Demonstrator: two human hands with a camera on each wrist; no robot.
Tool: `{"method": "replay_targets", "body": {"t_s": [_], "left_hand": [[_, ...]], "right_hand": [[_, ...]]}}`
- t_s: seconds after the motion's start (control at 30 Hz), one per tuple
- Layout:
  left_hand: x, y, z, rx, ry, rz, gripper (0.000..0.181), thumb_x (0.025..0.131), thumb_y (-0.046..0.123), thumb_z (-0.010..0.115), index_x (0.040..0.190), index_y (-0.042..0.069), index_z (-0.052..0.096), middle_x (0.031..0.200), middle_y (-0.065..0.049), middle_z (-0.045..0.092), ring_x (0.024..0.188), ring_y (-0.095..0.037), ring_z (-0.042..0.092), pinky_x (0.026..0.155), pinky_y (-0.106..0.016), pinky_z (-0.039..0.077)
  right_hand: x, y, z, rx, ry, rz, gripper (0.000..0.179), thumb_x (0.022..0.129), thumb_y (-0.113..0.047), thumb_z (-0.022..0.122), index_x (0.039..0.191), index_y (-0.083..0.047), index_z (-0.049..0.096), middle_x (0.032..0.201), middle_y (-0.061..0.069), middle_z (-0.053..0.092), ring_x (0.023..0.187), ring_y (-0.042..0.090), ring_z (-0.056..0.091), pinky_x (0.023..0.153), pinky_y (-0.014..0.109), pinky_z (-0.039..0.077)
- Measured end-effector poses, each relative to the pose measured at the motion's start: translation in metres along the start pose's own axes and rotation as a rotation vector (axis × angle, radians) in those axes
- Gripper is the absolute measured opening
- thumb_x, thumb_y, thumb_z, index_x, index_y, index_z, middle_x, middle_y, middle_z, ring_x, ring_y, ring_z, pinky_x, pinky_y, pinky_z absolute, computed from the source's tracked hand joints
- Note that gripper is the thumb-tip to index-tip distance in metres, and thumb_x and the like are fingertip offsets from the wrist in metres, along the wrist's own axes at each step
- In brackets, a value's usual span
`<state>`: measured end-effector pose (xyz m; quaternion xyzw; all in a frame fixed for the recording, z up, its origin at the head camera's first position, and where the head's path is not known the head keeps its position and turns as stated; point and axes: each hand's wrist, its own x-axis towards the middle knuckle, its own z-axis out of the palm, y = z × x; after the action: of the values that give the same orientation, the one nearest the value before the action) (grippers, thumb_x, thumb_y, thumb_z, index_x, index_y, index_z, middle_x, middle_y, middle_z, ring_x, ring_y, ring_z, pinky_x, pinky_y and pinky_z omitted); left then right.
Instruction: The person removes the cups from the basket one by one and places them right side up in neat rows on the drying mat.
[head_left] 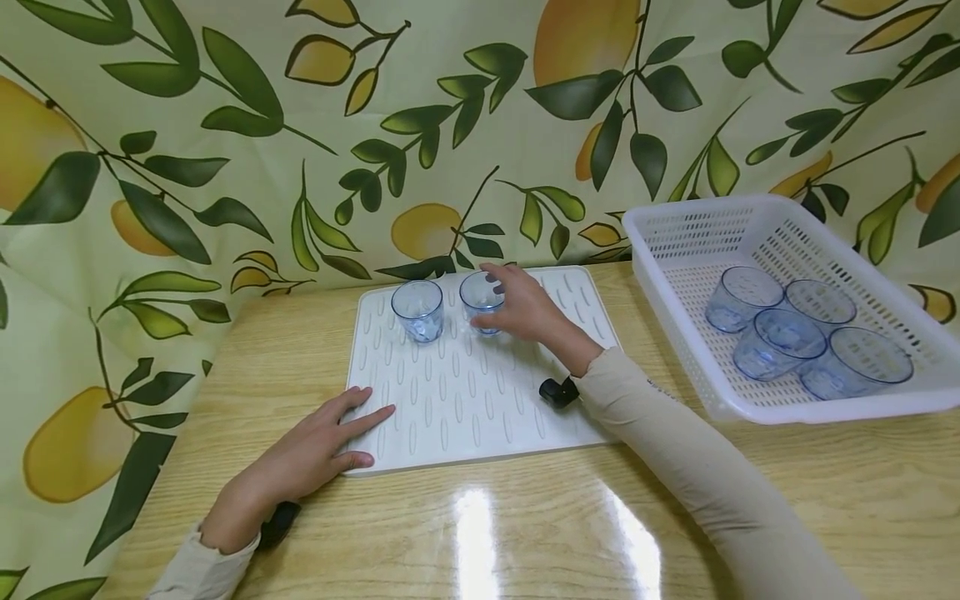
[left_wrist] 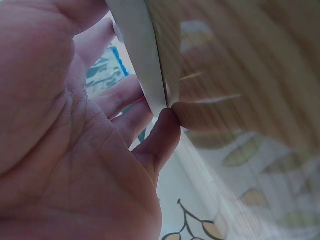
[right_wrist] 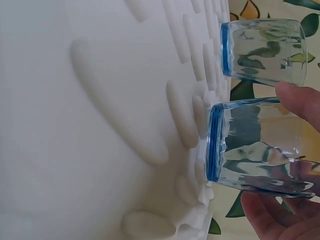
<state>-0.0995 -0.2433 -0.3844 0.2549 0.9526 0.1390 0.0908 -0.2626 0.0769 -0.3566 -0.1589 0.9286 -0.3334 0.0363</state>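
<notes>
We see our right hand [head_left: 525, 312] near the middle of the frame, fingers curled around a blue glass [head_left: 480, 302] that stands on the white mat [head_left: 465, 392]. A second glass [head_left: 417, 310] stands just left of it. Our left hand [head_left: 315, 454] lies flat, fingers straight, on the mat's lower left corner. Four glasses sit in the white basket [head_left: 675, 250] at the right.

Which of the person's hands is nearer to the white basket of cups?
The right. The right hand grips a cup on the white mat, just left of the basket. The left hand rests on the mat's near left corner, farther away.
</notes>
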Motion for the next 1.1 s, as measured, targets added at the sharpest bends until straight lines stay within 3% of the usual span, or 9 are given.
{"method": "replay_targets", "body": {"t_s": [0.57, 0.8, 0.93, 1.1], "left_hand": [[0.0, 0.0, -0.003, -0.008, 0.009, 0.003, 0.064, 0.091, 0.033, 0.069, 0.151, 0.029, 0.045, 0.158, -0.018, 0.035, 0.145, -0.042, 0.032, 0.111, -0.061, 0.036], [-0.003, 0.001, -0.003, -0.02, -0.016, -0.007, 0.064, 0.091, 0.035, 0.068, 0.151, 0.029, 0.045, 0.158, -0.018, 0.034, 0.145, -0.043, 0.032, 0.111, -0.062, 0.036], [-0.001, 0.002, -0.004, -0.008, 0.008, 0.014, 0.064, 0.091, 0.034, 0.069, 0.15, 0.028, 0.046, 0.157, -0.018, 0.036, 0.144, -0.043, 0.034, 0.11, -0.061, 0.037], [0.0, 0.001, -0.003, -0.01, 0.009, 0.026, 0.064, 0.091, 0.036, 0.068, 0.15, 0.027, 0.046, 0.157, -0.019, 0.036, 0.144, -0.043, 0.034, 0.11, -0.061, 0.037]], "right_hand": [[0.001, 0.002, 0.001, -0.008, -0.013, 0.007, 0.092, 0.078, -0.033, 0.086, 0.154, -0.018, 0.035, 0.142, 0.015, 0.049, 0.128, 0.032, 0.053, 0.106, 0.048, 0.046], [-0.002, 0.001, -0.002, -0.014, -0.053, 0.017, 0.099, 0.079, -0.036, 0.084, 0.158, -0.019, 0.026, 0.152, 0.016, 0.04, 0.136, 0.032, 0.046, 0.111, 0.05, 0.042], [-0.012, -0.003, -0.016, 0.042, -0.023, 0.012, 0.1, 0.08, -0.036, 0.083, 0.159, -0.02, 0.024, 0.154, 0.012, 0.038, 0.14, 0.031, 0.043, 0.112, 0.051, 0.04], [-0.04, -0.001, -0.034, 0.078, 0.022, -0.039, 0.089, 0.086, -0.038, 0.077, 0.157, -0.02, 0.029, 0.155, 0.01, 0.04, 0.138, 0.032, 0.044, 0.11, 0.052, 0.042]]}}
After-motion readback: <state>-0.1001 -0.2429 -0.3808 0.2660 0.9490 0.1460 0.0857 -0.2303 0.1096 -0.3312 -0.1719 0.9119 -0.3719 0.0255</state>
